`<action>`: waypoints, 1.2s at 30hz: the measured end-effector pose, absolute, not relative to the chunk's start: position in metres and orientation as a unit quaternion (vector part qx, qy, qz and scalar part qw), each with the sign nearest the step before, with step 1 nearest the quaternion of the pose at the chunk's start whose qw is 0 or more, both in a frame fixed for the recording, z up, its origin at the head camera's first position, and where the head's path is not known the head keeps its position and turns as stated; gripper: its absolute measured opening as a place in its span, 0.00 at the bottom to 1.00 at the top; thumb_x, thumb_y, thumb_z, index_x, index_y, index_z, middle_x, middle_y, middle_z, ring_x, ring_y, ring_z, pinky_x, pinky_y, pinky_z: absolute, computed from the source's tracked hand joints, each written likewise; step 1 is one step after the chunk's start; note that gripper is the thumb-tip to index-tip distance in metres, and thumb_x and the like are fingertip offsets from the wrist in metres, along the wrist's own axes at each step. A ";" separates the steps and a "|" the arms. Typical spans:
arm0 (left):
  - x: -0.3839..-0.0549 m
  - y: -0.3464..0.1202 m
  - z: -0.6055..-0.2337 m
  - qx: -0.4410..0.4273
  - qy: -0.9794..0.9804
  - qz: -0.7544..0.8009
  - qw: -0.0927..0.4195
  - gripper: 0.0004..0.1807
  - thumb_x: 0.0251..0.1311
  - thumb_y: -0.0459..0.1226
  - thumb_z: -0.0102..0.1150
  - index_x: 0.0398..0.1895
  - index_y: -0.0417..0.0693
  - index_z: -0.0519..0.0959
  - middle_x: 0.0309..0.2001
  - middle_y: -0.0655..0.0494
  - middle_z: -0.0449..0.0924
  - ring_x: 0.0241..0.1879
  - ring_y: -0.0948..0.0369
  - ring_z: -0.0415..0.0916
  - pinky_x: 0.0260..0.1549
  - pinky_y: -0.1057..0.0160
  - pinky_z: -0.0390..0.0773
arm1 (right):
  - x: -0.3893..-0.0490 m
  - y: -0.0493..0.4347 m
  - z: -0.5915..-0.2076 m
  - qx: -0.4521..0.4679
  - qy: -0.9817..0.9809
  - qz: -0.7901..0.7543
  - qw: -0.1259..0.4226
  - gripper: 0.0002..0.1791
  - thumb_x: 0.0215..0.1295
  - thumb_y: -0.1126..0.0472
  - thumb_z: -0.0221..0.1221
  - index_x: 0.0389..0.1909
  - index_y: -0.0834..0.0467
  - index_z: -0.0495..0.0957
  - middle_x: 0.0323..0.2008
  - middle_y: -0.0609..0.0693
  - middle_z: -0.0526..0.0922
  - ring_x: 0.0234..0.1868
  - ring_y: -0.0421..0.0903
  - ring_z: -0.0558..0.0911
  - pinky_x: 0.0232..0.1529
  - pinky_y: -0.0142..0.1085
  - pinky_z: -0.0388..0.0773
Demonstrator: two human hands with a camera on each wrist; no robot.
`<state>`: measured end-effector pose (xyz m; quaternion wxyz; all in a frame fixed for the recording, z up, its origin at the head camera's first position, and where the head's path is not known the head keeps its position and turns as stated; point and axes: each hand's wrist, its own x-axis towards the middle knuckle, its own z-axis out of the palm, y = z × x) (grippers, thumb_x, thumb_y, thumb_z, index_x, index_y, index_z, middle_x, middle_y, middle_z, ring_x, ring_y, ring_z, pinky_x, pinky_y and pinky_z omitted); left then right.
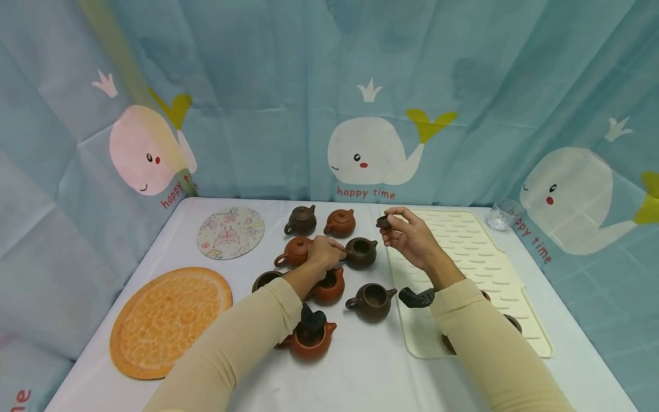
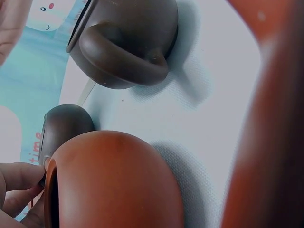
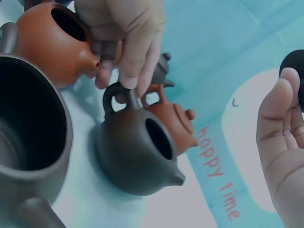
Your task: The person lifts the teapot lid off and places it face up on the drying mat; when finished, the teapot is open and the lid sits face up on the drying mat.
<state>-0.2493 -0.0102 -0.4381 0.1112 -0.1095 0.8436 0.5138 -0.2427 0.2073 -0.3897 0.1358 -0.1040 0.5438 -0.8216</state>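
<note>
My left hand (image 1: 325, 253) pinches the handle of a dark brown teapot (image 1: 362, 254) that has no lid on it. In the right wrist view its fingers close on the loop handle, and the teapot's round opening (image 3: 160, 138) faces up. Up and to the right, my right hand (image 1: 416, 240) holds a small dark lid (image 1: 383, 222) between thumb and fingers, apart from the teapot. An orange-brown teapot with its lid on (image 1: 297, 252) sits left of my left hand. Below that hand is a lidless reddish one (image 1: 330, 288), partly covered by the forearm.
Behind stand two lidded teapots, one dark (image 1: 301, 221) and one reddish (image 1: 340, 222). Nearer are lidless ones, dark (image 1: 373, 302) and reddish (image 1: 310, 343). A cream ribbed mat (image 1: 494, 266) lies right, with a clear glass (image 1: 501, 216) beyond it. Two round mats (image 1: 230, 233) (image 1: 172, 320) lie left.
</note>
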 end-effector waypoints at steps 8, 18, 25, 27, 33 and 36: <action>-0.250 -0.010 -0.437 -0.110 0.841 0.516 0.118 0.04 0.55 0.31 0.67 0.31 0.47 0.87 0.42 0.51 0.78 0.48 0.52 0.67 0.40 0.57 0.75 | -0.230 0.217 -0.369 -0.124 0.570 -0.803 0.120 0.18 0.69 0.70 0.55 0.58 0.68 0.70 0.41 0.58 0.80 0.37 0.49 0.81 0.40 0.36 0.78; -0.248 -0.010 -0.437 -0.109 0.846 0.510 0.112 0.04 0.54 0.31 0.68 0.31 0.47 0.88 0.42 0.50 0.77 0.49 0.51 0.66 0.41 0.56 0.74 | -0.213 0.237 -0.353 -0.147 0.629 -0.758 0.096 0.21 0.62 0.78 0.57 0.56 0.63 0.73 0.47 0.58 0.77 0.44 0.49 0.81 0.49 0.40 0.76; -0.249 -0.008 -0.437 -0.111 0.847 0.508 0.111 0.04 0.54 0.31 0.67 0.32 0.47 0.88 0.42 0.51 0.77 0.49 0.51 0.67 0.43 0.55 0.73 | -0.202 0.258 -0.339 -0.163 0.672 -0.719 0.068 0.25 0.60 0.79 0.59 0.59 0.67 0.69 0.51 0.61 0.71 0.49 0.52 0.80 0.53 0.43 0.73; -0.249 -0.008 -0.437 -0.112 0.847 0.507 0.112 0.04 0.55 0.31 0.67 0.32 0.47 0.88 0.42 0.51 0.78 0.49 0.52 0.67 0.43 0.56 0.74 | -0.198 0.265 -0.337 -0.166 0.678 -0.713 0.062 0.24 0.61 0.79 0.59 0.59 0.67 0.70 0.51 0.61 0.71 0.50 0.52 0.81 0.52 0.42 0.74; -0.249 -0.008 -0.438 -0.110 0.849 0.505 0.110 0.03 0.55 0.31 0.67 0.32 0.47 0.87 0.41 0.52 0.78 0.48 0.52 0.67 0.42 0.56 0.73 | -0.189 0.283 -0.332 -0.173 0.683 -0.707 0.052 0.23 0.61 0.79 0.58 0.58 0.64 0.72 0.51 0.58 0.73 0.50 0.50 0.81 0.50 0.40 0.75; -0.250 -0.009 -0.438 -0.109 0.849 0.505 0.111 0.03 0.55 0.32 0.67 0.32 0.47 0.88 0.41 0.52 0.78 0.48 0.52 0.67 0.43 0.56 0.73 | -0.185 0.290 -0.330 -0.168 0.703 -0.690 0.037 0.23 0.62 0.77 0.59 0.58 0.66 0.71 0.50 0.56 0.74 0.50 0.47 0.80 0.49 0.37 0.76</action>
